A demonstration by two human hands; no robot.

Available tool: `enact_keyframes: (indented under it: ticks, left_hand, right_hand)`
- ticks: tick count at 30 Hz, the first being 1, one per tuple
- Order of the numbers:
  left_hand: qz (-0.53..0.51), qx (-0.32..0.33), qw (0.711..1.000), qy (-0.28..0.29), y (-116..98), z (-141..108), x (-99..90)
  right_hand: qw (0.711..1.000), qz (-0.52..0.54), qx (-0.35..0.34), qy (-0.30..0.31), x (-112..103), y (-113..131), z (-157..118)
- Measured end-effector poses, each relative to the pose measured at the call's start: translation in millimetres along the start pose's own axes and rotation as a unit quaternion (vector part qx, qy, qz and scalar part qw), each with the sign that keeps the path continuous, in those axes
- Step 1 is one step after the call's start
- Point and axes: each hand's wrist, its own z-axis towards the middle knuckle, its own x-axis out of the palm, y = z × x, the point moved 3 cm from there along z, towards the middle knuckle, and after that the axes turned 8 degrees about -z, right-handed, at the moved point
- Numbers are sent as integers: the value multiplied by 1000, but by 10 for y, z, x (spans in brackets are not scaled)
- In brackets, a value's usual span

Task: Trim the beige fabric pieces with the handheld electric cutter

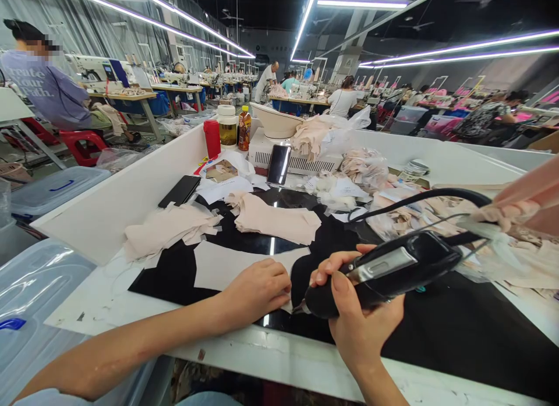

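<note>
My right hand (pixel 364 321) is wrapped round a black corded handheld power tool (pixel 406 263) with a silver plate on its side. The tool's narrow tip points left, at the near right corner of a pale fabric piece (pixel 227 265). At that corner my left hand (pixel 262 289) rests with curled fingers, pinching the fabric edge close to the tip. The piece lies flat on a shiny black sheet (pixel 174 269). Just beyond it is a stack of beige fabric pieces (pixel 277 219), and to its left another beige pile (pixel 170 230).
A black cord (pixel 419 193) runs from the tool to the upper right, beside a hanging pink cloth (pixel 533 190). Two phones (pixel 278 164), a red cup (pixel 212 139), bottles and a scale (pixel 275 122) stand behind. Bagged scraps lie right. White boards (pixel 131 190) edge the table.
</note>
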Motion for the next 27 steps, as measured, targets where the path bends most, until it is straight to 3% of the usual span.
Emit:
enact_keyframes:
  ticks: [4, 8, 27]
  left_hand:
    - [0, 61, 998, -17, -15, -23, 5]
    - [22, 111, 993, 17, 11, -39, 51]
    - [-49, 164, 985, 13, 114, -150, -21]
  right_hand:
    - [1000, 3, 7, 3, 5, 5, 5]
    - [1000, 6, 10, 1, 5, 15, 3]
    - [1000, -1, 10, 3, -21, 25, 10]
